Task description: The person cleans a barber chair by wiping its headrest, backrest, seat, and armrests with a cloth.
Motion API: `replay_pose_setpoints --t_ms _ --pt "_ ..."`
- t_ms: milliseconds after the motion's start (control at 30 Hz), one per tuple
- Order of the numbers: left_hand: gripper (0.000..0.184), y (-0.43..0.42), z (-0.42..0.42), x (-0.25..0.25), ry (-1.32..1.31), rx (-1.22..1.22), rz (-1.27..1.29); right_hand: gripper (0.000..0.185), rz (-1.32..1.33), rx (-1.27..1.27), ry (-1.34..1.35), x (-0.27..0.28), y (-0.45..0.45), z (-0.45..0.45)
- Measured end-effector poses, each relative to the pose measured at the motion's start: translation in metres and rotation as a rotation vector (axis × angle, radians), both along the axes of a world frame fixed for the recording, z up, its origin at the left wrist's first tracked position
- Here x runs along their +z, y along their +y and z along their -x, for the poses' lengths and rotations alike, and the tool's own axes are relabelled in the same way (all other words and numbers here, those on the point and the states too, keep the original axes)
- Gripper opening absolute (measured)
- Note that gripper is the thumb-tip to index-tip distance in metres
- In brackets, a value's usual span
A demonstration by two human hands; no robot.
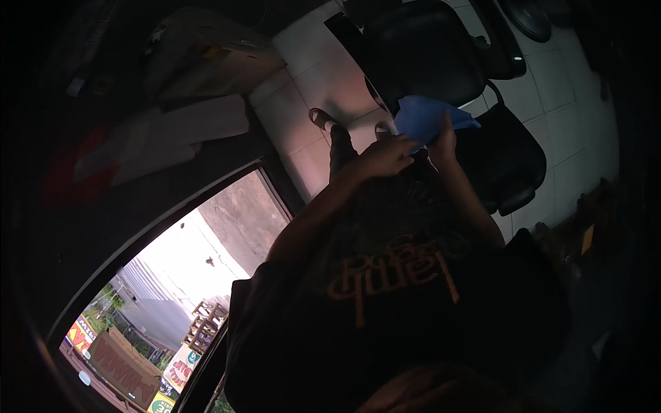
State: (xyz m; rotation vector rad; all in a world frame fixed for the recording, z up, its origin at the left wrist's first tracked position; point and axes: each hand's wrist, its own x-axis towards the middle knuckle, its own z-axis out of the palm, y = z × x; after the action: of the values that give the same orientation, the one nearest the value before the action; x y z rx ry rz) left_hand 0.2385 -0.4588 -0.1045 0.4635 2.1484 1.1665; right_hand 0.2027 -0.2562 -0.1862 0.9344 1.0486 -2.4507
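A blue cloth or thin sheet point(421, 118) hangs bunched in front of my body. My right hand point(444, 143) is closed on it at the right, its fingers pointing up and a corner of the sheet sticking out past them. At the lower left edge of the sheet, my left hand point(394, 155) pinches it. The fingertips are dark and partly hidden, and the two hands are a short way apart.
Black padded chairs point(427, 51) stand on the tiled floor point(323, 65) beyond and right of my hands. A cardboard box point(224, 65) and pale wrapped rolls point(200, 127) lie at upper left. A window point(186, 275) is at lower left.
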Motion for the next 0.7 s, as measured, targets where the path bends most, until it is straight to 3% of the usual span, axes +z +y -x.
replay_pose_setpoints --t_ms 100,233,267,367,467,500,567,633,700 --pt "0.043 -0.030 -0.004 -0.032 -0.078 0.154 -0.053 0.073 -0.330 0.074 0.053 -0.013 0.035 0.011" --pt "0.040 -0.108 -0.007 -0.091 -0.133 0.416 -0.022 0.080 -0.541 0.130 0.013 -0.028 0.025 0.021" --pt "0.039 -0.130 -0.013 -0.113 -0.141 0.496 -0.024 0.082 -0.646 0.322 -0.087 -0.049 0.034 0.020" --pt "0.037 -0.206 -0.018 -0.152 -0.236 0.654 0.073 0.082 -0.922 0.559 -0.178 -0.100 0.000 0.030" --pt "0.035 -0.285 -0.041 -0.185 -0.168 0.758 0.261 0.062 -1.423 0.580 0.198 -0.130 -0.071 0.043" --pt "0.033 -0.312 -0.055 -0.204 -0.147 0.831 0.284 0.065 -1.541 0.571 0.268 -0.133 -0.087 0.056" --pt "0.031 -0.358 -0.082 -0.224 -0.173 0.944 0.303 0.067 -1.638 0.607 0.191 -0.135 -0.129 0.093" --pt "0.029 -0.390 -0.112 -0.245 -0.252 1.027 0.315 0.070 -1.674 0.573 0.443 -0.125 -0.162 0.135" --pt "0.027 -0.424 -0.158 -0.300 -0.328 1.078 0.269 0.070 -1.641 0.528 0.561 -0.132 -0.194 0.194"
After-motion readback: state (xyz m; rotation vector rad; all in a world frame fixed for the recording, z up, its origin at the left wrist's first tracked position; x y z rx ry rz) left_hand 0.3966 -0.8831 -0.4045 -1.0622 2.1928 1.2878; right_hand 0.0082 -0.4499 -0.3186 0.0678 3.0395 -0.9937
